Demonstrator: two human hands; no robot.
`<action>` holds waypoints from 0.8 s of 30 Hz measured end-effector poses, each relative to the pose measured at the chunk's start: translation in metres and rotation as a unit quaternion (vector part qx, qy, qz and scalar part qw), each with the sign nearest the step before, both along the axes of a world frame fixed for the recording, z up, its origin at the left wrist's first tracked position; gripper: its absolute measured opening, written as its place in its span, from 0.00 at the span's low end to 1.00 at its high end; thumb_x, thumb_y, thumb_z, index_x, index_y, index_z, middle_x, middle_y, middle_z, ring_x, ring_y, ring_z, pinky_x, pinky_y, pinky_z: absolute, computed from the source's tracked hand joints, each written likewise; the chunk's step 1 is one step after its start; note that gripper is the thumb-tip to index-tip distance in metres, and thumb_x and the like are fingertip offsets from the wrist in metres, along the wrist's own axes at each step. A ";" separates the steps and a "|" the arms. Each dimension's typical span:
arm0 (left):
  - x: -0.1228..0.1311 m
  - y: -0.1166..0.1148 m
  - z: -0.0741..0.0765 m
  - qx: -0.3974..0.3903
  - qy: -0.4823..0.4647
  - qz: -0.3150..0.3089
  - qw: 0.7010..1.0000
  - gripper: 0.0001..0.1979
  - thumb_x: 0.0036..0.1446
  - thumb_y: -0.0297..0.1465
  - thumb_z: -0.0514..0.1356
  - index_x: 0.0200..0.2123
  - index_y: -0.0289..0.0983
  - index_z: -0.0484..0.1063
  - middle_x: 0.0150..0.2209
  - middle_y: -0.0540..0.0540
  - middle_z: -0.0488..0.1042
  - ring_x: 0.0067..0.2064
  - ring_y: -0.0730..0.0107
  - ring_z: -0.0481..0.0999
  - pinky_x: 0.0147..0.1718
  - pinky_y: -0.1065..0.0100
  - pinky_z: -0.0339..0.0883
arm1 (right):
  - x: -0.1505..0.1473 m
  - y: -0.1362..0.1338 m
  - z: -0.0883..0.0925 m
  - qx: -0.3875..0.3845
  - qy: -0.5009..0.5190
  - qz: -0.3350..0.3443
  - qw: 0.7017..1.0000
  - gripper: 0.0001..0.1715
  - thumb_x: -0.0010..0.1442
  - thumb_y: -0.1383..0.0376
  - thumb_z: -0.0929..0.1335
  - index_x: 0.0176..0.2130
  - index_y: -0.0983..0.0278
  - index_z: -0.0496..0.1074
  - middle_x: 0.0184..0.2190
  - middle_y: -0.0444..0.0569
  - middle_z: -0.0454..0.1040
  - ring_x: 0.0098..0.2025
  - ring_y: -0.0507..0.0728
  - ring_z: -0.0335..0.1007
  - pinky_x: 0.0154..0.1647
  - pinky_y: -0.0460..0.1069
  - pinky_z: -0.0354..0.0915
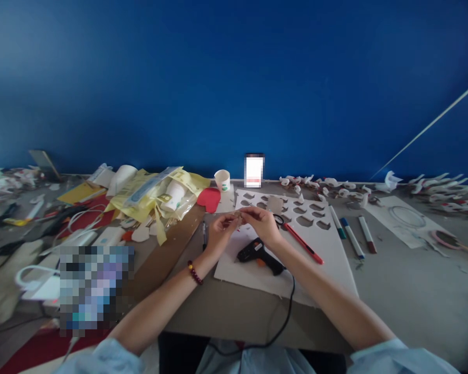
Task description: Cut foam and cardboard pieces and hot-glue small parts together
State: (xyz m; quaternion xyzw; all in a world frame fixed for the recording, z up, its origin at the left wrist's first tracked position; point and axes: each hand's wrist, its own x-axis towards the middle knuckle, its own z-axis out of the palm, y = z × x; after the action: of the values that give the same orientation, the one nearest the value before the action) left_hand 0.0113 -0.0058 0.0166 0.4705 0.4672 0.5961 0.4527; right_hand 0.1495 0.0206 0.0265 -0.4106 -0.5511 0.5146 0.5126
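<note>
In the head view, both hands met at the middle of the frame above the far part of a large white foam board (331, 259) lying on the grey table. The left hand (223, 224), with a dark red beaded bracelet (195, 273) on its wrist, and the right hand (262, 222) pinched a small pale piece (239, 218) between narrowed fingertips. The piece was too small and blurred to tell its shape. Just below the hands, a black glue gun with an orange trigger (259, 254) lay on the board, untouched, its black cord (284, 317) trailing toward the lower edge of the frame. A red-handled cutter (302, 242) lay beside the right wrist, and three capped markers (353, 238) lay right of the board. Judging by how things lay, much of the cutting was done: the board's far end showed rows of shaped holes (308, 210), and many small white cut-outs (327, 183) stood along the blue wall at upper right. The board's near half was uncut, so a good share looked left to do. A white paper cup (222, 180) and a red heart-shaped piece (209, 199) sat left of centre.
</note>
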 end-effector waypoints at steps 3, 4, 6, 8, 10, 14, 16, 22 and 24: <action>0.001 -0.001 0.001 -0.008 -0.022 -0.002 1.000 0.12 0.44 0.37 0.68 0.30 0.35 0.75 0.29 0.45 0.78 0.31 0.67 0.77 0.33 0.67 0.71 | -0.002 -0.001 -0.001 0.001 0.018 -0.003 1.000 0.13 0.50 0.61 0.70 0.35 0.65 0.76 0.25 0.47 0.76 0.28 0.55 0.73 0.33 0.50 0.69; 0.002 -0.001 0.002 -0.013 -0.028 -0.002 1.000 0.12 0.44 0.37 0.68 0.30 0.35 0.75 0.29 0.45 0.79 0.32 0.66 0.77 0.33 0.67 0.71 | -0.002 -0.001 -0.001 0.000 0.026 -0.003 1.000 0.13 0.49 0.61 0.71 0.35 0.65 0.76 0.25 0.46 0.76 0.28 0.55 0.73 0.33 0.50 0.69; 0.002 -0.002 0.003 -0.023 -0.036 -0.002 0.999 0.13 0.43 0.37 0.68 0.29 0.35 0.75 0.29 0.45 0.79 0.33 0.66 0.78 0.34 0.66 0.71 | -0.003 -0.002 -0.003 -0.002 0.038 -0.006 0.999 0.12 0.49 0.60 0.71 0.35 0.64 0.77 0.25 0.46 0.76 0.27 0.55 0.73 0.33 0.50 0.69; 0.003 -0.002 0.004 -0.028 -0.041 -0.002 0.999 0.13 0.42 0.37 0.68 0.29 0.35 0.75 0.29 0.45 0.79 0.32 0.66 0.78 0.34 0.66 0.70 | -0.005 -0.001 -0.006 -0.005 0.042 -0.009 0.999 0.13 0.49 0.60 0.71 0.35 0.64 0.77 0.25 0.47 0.77 0.28 0.55 0.73 0.34 0.50 0.69; 0.003 -0.002 0.003 -0.028 -0.044 -0.003 0.999 0.12 0.42 0.36 0.68 0.29 0.35 0.75 0.29 0.46 0.79 0.32 0.66 0.78 0.34 0.67 0.70 | -0.006 -0.001 -0.009 -0.005 0.046 -0.012 0.999 0.13 0.49 0.60 0.71 0.35 0.64 0.77 0.26 0.47 0.77 0.28 0.55 0.73 0.34 0.50 0.69; 0.002 -0.001 -0.001 -0.019 -0.047 -0.002 0.999 0.11 0.43 0.35 0.68 0.29 0.36 0.75 0.29 0.46 0.79 0.32 0.67 0.78 0.34 0.67 0.70 | -0.007 -0.002 -0.011 -0.004 0.055 -0.012 0.998 0.12 0.50 0.61 0.71 0.35 0.64 0.77 0.26 0.46 0.76 0.28 0.54 0.72 0.34 0.50 0.69; 0.002 -0.001 -0.001 -0.017 -0.045 0.000 0.999 0.10 0.43 0.35 0.68 0.29 0.35 0.75 0.29 0.47 0.79 0.32 0.68 0.77 0.33 0.68 0.70 | -0.005 -0.001 -0.007 -0.017 0.050 -0.002 0.999 0.12 0.49 0.60 0.71 0.35 0.64 0.76 0.25 0.46 0.76 0.28 0.54 0.72 0.34 0.50 0.69; 0.000 0.000 0.003 0.007 0.027 0.014 1.000 0.10 0.46 0.36 0.66 0.31 0.36 0.77 0.29 0.46 0.79 0.30 0.67 0.77 0.31 0.68 0.69 | 0.011 0.006 0.011 -0.018 -0.043 0.052 0.998 0.14 0.49 0.60 0.71 0.36 0.64 0.77 0.27 0.47 0.77 0.28 0.53 0.72 0.33 0.49 0.68; 0.000 0.000 0.003 0.014 0.047 0.020 0.999 0.09 0.46 0.35 0.66 0.30 0.36 0.77 0.29 0.46 0.79 0.29 0.68 0.76 0.30 0.68 0.68 | 0.016 0.008 0.014 0.011 -0.088 0.066 0.994 0.14 0.50 0.60 0.71 0.37 0.64 0.78 0.29 0.47 0.77 0.28 0.53 0.72 0.33 0.49 0.68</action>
State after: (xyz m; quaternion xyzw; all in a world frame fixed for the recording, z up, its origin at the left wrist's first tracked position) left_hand 0.0111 -0.0062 0.0193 0.4947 0.4888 0.5887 0.4119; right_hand 0.1650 0.0289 0.0403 -0.4111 -0.6260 0.5032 0.4313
